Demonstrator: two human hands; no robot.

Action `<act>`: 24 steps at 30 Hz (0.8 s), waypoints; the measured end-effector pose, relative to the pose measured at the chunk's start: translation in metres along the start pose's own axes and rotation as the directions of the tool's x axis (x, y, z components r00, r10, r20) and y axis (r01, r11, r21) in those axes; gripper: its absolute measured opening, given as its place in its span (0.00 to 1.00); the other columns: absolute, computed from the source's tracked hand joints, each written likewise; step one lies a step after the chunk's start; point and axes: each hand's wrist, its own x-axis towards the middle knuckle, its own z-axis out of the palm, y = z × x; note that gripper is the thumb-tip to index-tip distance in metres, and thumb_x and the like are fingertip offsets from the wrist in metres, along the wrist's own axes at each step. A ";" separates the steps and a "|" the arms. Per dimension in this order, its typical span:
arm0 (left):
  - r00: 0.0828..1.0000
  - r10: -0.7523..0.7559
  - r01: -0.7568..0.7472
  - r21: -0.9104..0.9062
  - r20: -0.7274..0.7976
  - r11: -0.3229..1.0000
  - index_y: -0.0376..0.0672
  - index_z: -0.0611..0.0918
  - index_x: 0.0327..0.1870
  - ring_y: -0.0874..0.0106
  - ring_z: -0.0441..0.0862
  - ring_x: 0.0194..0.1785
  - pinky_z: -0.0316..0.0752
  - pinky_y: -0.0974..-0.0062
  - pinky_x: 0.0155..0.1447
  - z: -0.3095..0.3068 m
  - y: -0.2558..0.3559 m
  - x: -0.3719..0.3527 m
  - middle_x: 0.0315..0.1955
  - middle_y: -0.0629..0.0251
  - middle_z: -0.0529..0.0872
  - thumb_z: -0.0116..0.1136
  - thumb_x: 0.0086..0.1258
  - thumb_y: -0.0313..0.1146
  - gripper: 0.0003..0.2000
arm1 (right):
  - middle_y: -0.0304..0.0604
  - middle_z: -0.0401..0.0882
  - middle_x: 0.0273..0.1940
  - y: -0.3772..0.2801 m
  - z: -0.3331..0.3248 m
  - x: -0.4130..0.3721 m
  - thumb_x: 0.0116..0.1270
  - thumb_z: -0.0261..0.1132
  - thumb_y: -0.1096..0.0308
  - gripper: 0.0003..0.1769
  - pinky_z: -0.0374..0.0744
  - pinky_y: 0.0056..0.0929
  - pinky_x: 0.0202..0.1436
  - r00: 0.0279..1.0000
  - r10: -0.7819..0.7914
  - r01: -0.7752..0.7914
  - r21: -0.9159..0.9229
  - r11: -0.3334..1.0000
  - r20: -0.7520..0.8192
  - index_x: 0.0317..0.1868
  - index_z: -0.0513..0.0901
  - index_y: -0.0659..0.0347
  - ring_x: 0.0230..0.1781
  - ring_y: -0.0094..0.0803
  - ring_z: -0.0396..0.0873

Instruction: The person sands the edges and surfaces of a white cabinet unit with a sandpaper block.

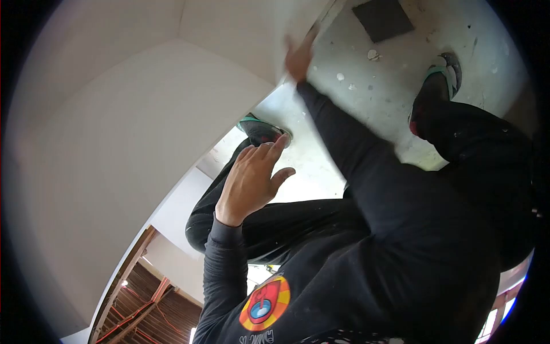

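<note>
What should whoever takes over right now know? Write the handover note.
Left hand: open, empty, raised beside the white wall.
Right hand: blurred, reaching to the wall's lower edge at the floor; grip unclear.
On the floor: white flecks and a dark square piece.
Done: wall face looks evenly white.
Left: probably the bottom edge, where the right hand is.

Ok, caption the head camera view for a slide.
Crouched in green-strapped sandals, a person in a dark long-sleeved top reaches the right hand to a white wall, left hand open.

Lettering under the shirt emblem [264, 304] is unreadable.
</note>
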 end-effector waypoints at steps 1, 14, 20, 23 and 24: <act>0.999 0.016 -0.015 0.009 -0.032 1.000 0.39 0.74 0.67 0.57 0.81 0.51 0.71 0.62 0.63 0.001 -0.002 0.003 0.46 0.56 0.84 0.65 0.70 0.43 0.28 | 0.68 0.30 0.80 -0.008 0.008 -0.060 0.71 0.65 0.51 0.59 0.36 0.44 0.83 0.977 0.123 -0.116 -0.047 0.992 0.171 0.77 0.30 0.76 0.83 0.56 0.29; 0.992 -0.091 0.085 0.073 0.083 0.994 0.37 0.85 0.45 0.59 0.83 0.47 0.71 0.64 0.61 0.018 -0.019 -0.009 0.38 0.57 0.87 0.63 0.71 0.45 0.17 | 0.71 0.53 0.75 0.048 0.005 0.051 0.81 0.50 0.66 0.33 0.60 0.41 0.77 0.997 -0.024 0.019 0.068 0.997 0.078 0.76 0.49 0.76 0.76 0.62 0.57; 0.999 -0.031 0.030 0.014 0.015 0.999 0.37 0.85 0.44 0.59 0.83 0.46 0.72 0.64 0.58 0.019 -0.022 -0.024 0.38 0.57 0.87 0.63 0.71 0.44 0.16 | 0.70 0.51 0.77 -0.067 -0.006 -0.094 0.81 0.43 0.48 0.43 0.55 0.42 0.79 0.718 0.640 -0.695 0.237 0.678 0.274 0.77 0.41 0.77 0.77 0.59 0.55; 1.000 -0.011 0.010 0.031 0.022 0.999 0.37 0.85 0.48 0.56 0.85 0.46 0.75 0.60 0.59 0.024 -0.033 -0.014 0.41 0.54 0.89 0.63 0.73 0.43 0.17 | 0.65 0.61 0.74 -0.051 0.014 -0.059 0.82 0.46 0.49 0.39 0.61 0.38 0.76 0.684 0.689 -0.725 0.319 0.610 0.240 0.76 0.53 0.77 0.75 0.52 0.62; 1.000 -0.013 0.013 0.032 0.005 0.999 0.37 0.85 0.48 0.56 0.85 0.46 0.75 0.60 0.59 0.026 -0.036 -0.012 0.41 0.54 0.89 0.63 0.73 0.43 0.17 | 0.70 0.60 0.73 -0.054 0.007 -0.044 0.82 0.45 0.51 0.39 0.61 0.39 0.76 0.776 0.607 -0.631 0.230 0.741 0.173 0.76 0.50 0.79 0.74 0.56 0.62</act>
